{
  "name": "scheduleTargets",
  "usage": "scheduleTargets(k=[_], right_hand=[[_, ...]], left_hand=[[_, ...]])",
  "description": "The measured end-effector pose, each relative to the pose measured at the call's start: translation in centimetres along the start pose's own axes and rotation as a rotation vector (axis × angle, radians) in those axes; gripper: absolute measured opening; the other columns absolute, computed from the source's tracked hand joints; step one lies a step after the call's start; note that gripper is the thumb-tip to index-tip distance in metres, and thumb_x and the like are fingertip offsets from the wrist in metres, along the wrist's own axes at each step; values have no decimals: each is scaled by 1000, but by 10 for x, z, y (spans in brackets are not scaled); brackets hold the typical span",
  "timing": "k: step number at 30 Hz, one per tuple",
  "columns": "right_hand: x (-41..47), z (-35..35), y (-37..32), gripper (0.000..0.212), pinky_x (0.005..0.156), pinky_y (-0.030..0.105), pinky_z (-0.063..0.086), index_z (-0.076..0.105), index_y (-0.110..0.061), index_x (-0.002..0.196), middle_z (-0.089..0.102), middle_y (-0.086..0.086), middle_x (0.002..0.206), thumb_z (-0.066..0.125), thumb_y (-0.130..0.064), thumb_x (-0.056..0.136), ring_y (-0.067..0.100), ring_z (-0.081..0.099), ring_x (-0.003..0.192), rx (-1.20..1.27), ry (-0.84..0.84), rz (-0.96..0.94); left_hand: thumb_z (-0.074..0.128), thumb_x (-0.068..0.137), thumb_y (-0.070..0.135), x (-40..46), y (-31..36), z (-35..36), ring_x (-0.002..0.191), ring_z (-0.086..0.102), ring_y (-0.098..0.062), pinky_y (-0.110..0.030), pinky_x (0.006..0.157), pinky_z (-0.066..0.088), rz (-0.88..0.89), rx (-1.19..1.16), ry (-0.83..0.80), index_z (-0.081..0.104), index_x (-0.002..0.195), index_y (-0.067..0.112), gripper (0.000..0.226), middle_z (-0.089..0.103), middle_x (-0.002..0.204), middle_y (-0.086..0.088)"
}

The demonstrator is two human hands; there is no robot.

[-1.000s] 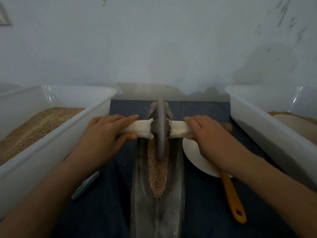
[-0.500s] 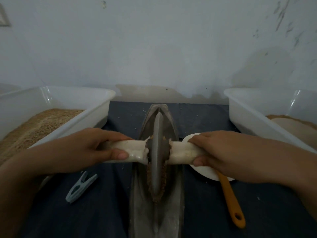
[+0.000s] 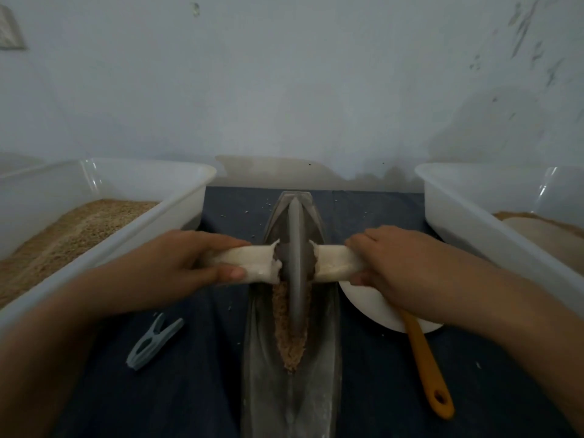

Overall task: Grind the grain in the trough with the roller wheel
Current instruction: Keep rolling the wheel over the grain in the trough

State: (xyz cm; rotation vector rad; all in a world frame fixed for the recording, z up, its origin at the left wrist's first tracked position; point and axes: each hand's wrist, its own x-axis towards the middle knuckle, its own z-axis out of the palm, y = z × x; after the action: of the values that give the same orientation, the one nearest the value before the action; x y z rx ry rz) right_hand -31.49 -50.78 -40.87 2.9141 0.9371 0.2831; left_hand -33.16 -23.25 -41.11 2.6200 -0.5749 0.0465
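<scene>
We grip the heavy, stiff roller wheel (image 3: 295,248) by its wrapped axle, left hand (image 3: 177,263) and right hand (image 3: 398,263) curled tight around either end.

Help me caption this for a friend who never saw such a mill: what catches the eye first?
Dead centre, a grey metal roller wheel stands in a long boat-shaped metal trough over a strip of brown crushed grain. The left hand and right hand grip its white-wrapped axle handles. White plastic tubs flank the trough.
</scene>
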Motion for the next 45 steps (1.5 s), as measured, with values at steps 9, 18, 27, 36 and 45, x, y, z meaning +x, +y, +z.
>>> scheduleTargets(k=[9, 18, 27, 36, 45], right_hand=[[-7, -11, -6, 31, 75, 22, 32, 42, -26, 124, 49, -6, 117, 43, -38, 96, 10, 46, 103, 62, -82, -24], [18, 34, 12, 47, 91, 22, 28, 30, -23, 139, 44, -4, 132, 40, -38, 96, 12, 40, 114, 8, 192, 95], [-19, -26, -6, 31, 70, 22, 38, 45, -30, 111, 51, -11, 96, 45, -53, 90, 8, 50, 89, 55, -174, -61], [16, 29, 9, 49, 91, 23, 27, 28, -21, 142, 44, 0, 134, 42, -33, 97, 15, 40, 117, 37, 187, 60], [5, 8, 6, 38, 90, 28, 38, 44, -25, 127, 51, -4, 119, 46, -43, 93, 14, 46, 107, 32, 62, 41]], left_hand=[[49, 76, 71, -2, -4, -3, 90, 62, -1, -26, 85, 48, -12, -43, -83, 57, 111, 50, 42, 69, 98, 15], [45, 87, 50, 17, -6, 29, 97, 57, -21, -28, 83, 31, 97, 377, 385, 51, 133, 24, 54, 63, 107, 2], [51, 69, 71, -7, 2, -9, 91, 66, -17, -45, 86, 50, 37, -137, -146, 55, 114, 58, 47, 72, 98, 8], [51, 78, 50, 13, -5, 22, 98, 57, -15, -29, 83, 40, 20, 169, 293, 47, 128, 41, 51, 61, 104, 9], [47, 66, 67, 7, 0, 10, 91, 59, -6, -22, 79, 44, -3, 92, 171, 44, 122, 52, 57, 64, 102, 14]])
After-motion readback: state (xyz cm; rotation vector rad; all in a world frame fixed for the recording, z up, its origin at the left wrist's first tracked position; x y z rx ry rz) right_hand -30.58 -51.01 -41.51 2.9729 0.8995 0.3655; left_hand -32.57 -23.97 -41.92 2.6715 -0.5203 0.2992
